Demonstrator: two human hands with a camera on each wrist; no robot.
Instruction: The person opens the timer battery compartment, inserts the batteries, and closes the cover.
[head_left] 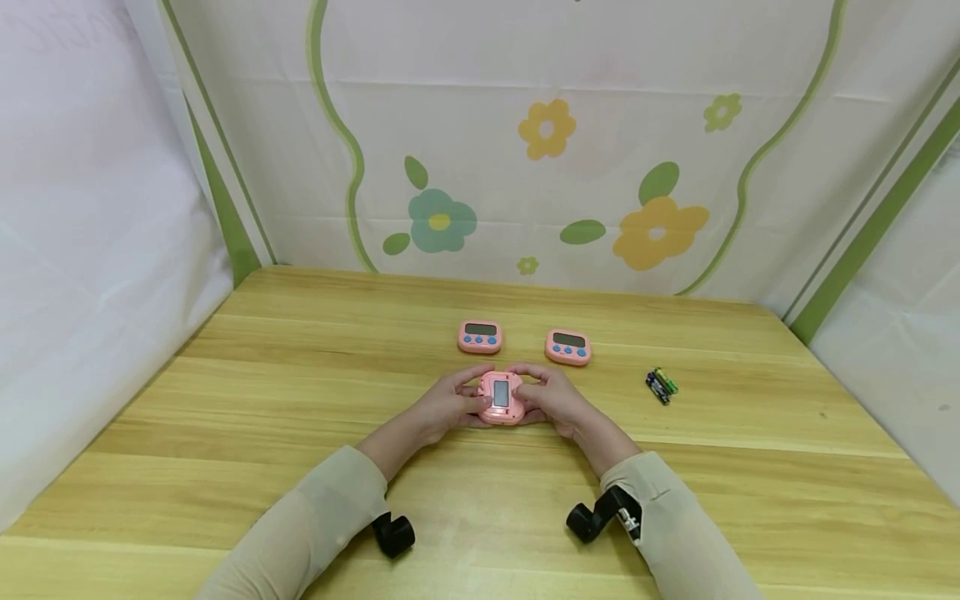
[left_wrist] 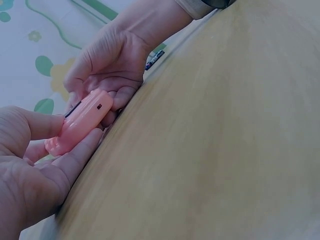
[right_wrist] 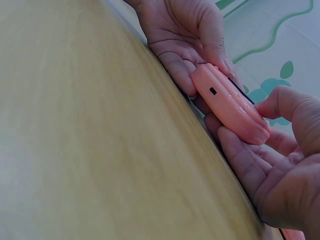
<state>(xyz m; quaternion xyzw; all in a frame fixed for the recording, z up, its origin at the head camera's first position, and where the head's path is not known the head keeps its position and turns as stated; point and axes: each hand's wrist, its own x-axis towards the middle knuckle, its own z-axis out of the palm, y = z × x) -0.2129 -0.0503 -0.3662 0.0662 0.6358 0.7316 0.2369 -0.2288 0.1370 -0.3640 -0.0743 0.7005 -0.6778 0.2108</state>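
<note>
A pink digital timer (head_left: 507,412) is held just above the table between both hands in the head view. Its upward face bears a grey rectangle, and no blue buttons show on it. My left hand (head_left: 447,406) grips its left edge, thumb on top and fingers beneath. On the opposite edge my right hand (head_left: 558,400) pinches it in a like manner. The left wrist view shows the timer (left_wrist: 80,125) side-on, tilted, with a small dark slot in its rim. From the right wrist, the same timer (right_wrist: 227,102) sits between the fingertips of both hands.
Two more pink timers, a left one (head_left: 480,337) and a right one (head_left: 567,347), lie screen up with blue buttons beyond the hands. Several small batteries (head_left: 659,387) lie to the right on the wooden table (head_left: 300,375). A flower-printed cloth (head_left: 480,125) stands behind.
</note>
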